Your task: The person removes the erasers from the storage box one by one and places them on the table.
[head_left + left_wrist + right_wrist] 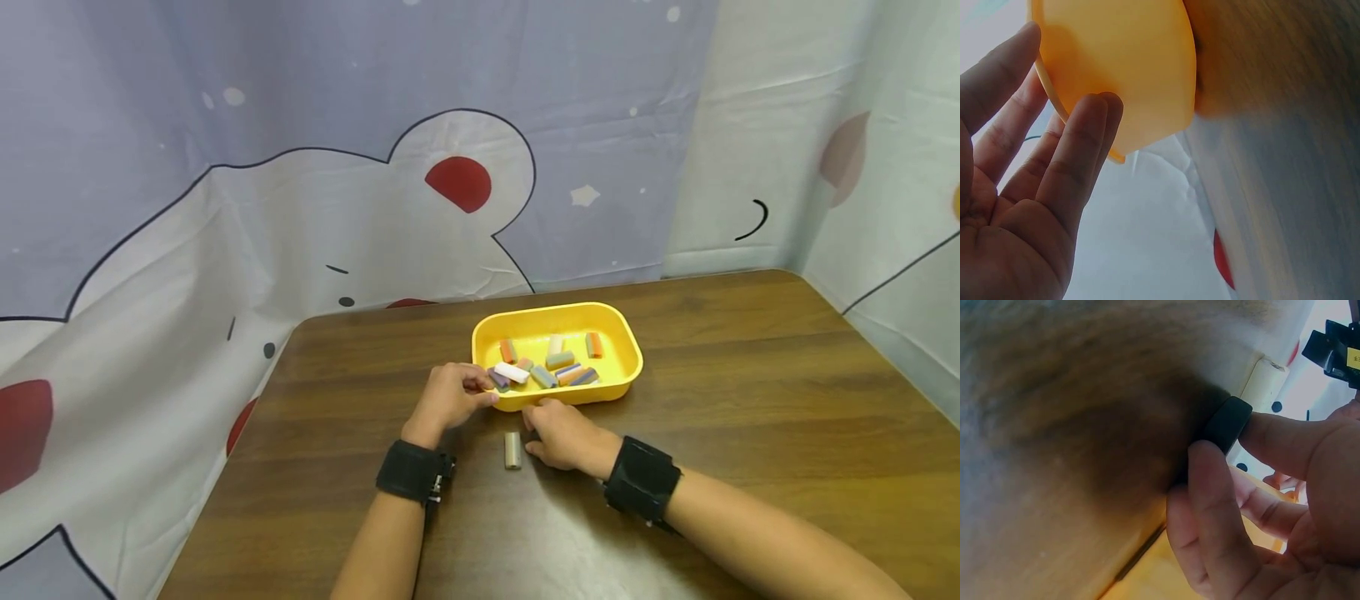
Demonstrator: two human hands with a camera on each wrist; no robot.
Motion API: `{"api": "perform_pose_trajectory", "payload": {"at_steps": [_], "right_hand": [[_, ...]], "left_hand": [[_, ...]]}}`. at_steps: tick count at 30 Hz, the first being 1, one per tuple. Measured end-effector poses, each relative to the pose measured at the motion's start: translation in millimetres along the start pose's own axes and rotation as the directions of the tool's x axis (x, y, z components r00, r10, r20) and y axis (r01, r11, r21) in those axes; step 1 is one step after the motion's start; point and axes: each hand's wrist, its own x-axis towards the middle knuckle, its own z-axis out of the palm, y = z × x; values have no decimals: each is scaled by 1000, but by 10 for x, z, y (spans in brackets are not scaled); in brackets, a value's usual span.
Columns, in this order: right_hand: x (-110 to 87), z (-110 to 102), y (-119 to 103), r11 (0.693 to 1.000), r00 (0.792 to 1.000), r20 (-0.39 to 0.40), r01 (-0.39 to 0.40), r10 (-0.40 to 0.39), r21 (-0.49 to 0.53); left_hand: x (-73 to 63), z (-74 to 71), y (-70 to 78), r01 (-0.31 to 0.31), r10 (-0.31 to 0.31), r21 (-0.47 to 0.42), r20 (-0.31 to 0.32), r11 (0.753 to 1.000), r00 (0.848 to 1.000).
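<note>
The left hand [447, 400] is at the near left corner of a yellow tray [633, 367], its fingers on both sides of the rim. In the left wrist view its fingertips [1094, 109] lie against the tray's outer wall [1147, 69]. Just in front of the tray, the right hand [567, 435] is low over the table. Its thumb and fingers pinch a small dark block [1230, 422], seen in the right wrist view and hidden in the head view. A short beige stick [512, 451] lies on the table left of that hand.
Inside the tray are several short coloured sticks, among them a white stick [512, 372] and a grey-green stick [560, 360]. A brown wooden table [720, 358] extends around it. Behind hangs a printed curtain [315, 225]. Both wrists wear black straps.
</note>
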Motion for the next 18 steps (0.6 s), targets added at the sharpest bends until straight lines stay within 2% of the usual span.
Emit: {"api": "perform_pose_trajectory", "payload": {"at_steps": [8,18], "right_hand": [[14,8,-19,1000,1000,1,24,-24,0],[-14,-142,-29,1000,999,54,5,-6,22]], "left_hand": [[-27,-29,-1,39,-39,3,3,999,999],[-5,-10,18,33,-33,1,16,999,999]]}}
